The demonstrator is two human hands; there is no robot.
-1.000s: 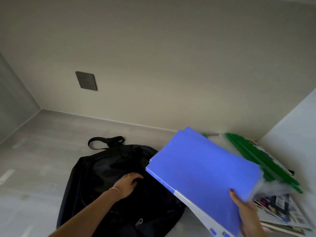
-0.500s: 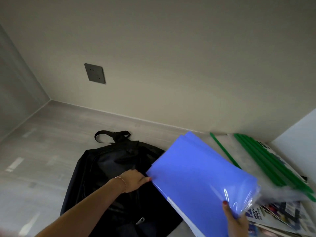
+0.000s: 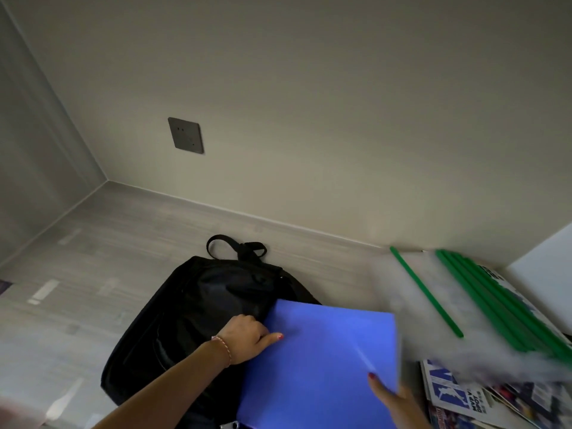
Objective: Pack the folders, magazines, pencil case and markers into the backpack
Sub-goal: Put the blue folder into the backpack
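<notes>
On the floor, the black fabric backpack [image 3: 198,308] is held open by the left hand [image 3: 244,339], fingers curled on its edge. The blue plastic folders [image 3: 325,360], pinched in the right hand's [image 3: 393,400] grip, have swung down to the opening; insertion looks imminent. Green-spined clear folders [image 3: 483,305] and glossy magazines [image 3: 455,394] wait rightward.

Left hand [image 3: 244,339] curled, thumb extended; right hand [image 3: 399,404] gripping, thumb on top.

Two bare forearms, no sleeves. Left hand [image 3: 246,339]: thin pink-and-white beaded bracelet [image 3: 223,349] at wrist, red nail polish. Right hand [image 3: 397,404]: red nail polish.
</notes>
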